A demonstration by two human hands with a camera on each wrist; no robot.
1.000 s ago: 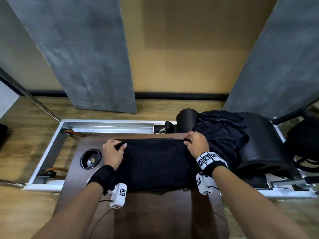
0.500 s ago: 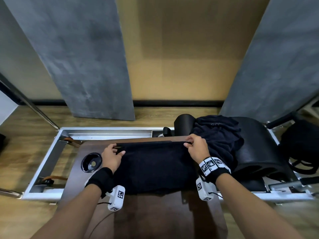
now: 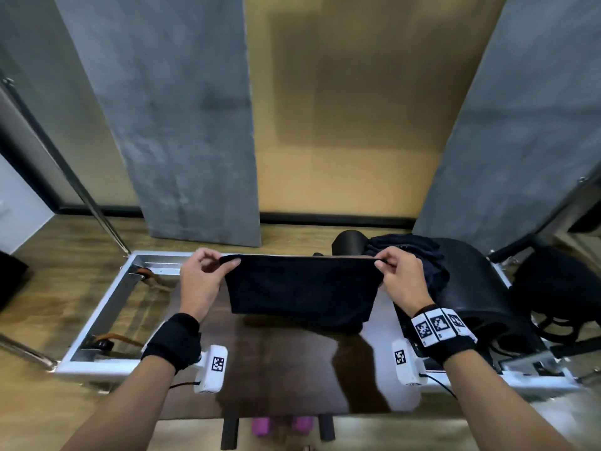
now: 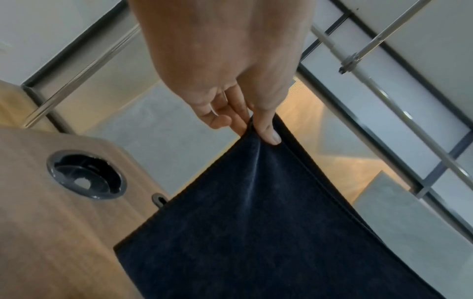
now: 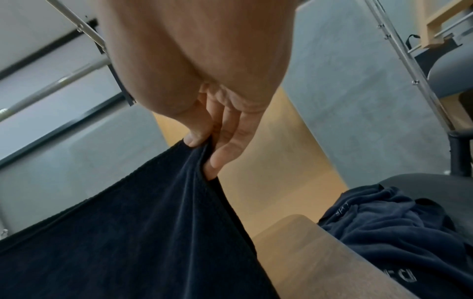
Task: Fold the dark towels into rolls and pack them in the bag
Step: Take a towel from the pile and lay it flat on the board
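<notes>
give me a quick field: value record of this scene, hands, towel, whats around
left hand: pinches the towel's top left corner
right hand: pinches the top right corner
towel: dark, stretched between both hands, lifted, lower edge near the tabletop
table: dark wood, round black insert at its left
towel pile: crumpled dark cloth, right of the table, on a black padded barrel
bag: black, far right, partly out of frame
rolled towels: none visible

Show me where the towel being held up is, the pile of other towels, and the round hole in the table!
towel (image 3: 300, 288), head view, the middle of the hanging cloth.
pile of towels (image 5: 399, 226), right wrist view, the rumpled folds on top.
round hole (image 4: 85, 175), left wrist view, the dark cup set into the table.
</notes>
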